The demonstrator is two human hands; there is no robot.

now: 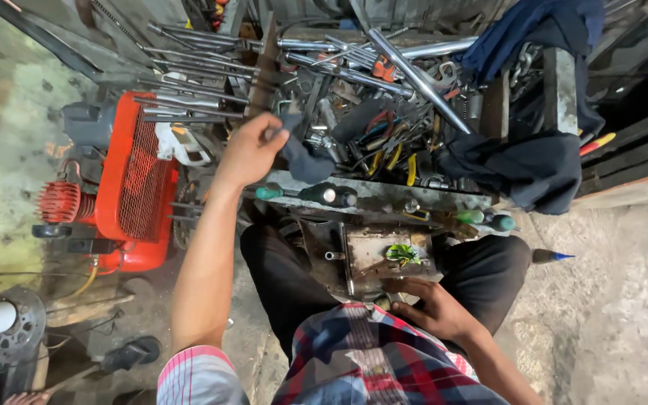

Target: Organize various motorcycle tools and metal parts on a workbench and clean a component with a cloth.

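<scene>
Overhead, left hand (249,150) grasps dark rag (305,161).

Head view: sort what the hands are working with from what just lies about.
In hand:
- left hand gripping a dark rag
- right hand steadying the greasy metal part on the lap

Lying about:
- red compressor
- chrome rods
- yellow-handled pliers
- dark blue cloth

Cluttered workbench (384,196): metal rods (189,75), pliers (391,157), screwdrivers (316,195), dark cloth (519,169) lying on top.

Plaid short-sleeved shirt, black trousers
</scene>
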